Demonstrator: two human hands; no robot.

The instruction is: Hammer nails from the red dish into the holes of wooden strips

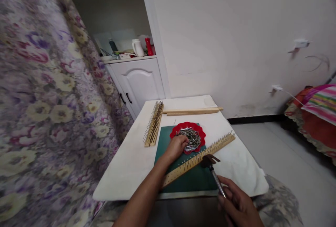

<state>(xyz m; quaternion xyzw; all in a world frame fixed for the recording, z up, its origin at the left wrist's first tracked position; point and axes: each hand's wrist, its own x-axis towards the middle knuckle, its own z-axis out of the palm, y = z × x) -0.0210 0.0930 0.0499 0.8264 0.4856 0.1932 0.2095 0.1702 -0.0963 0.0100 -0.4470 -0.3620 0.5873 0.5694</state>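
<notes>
My left hand [177,146] reaches into a red scalloped bowl [202,129] heaped with loose nails [193,140]. Its fingers are bent together over the pile; what they pinch, if anything, is too small to make out. In my right hand [237,202] I grip a claw hammer [215,178] by its metal handle. The dark head hangs by the front side of a wooden strip [181,171], which lies slantwise across a green mat [202,179]. Nails stand in rows along most of this strip, while its near left end shows small dark marks.
Another strip studded with nails [154,123] lies at the table's left side. Plain wooden sticks [193,112] lie along the back of the white-covered table [126,171]. A floral curtain [52,108] hangs close on the left; a wall [223,45] rises behind.
</notes>
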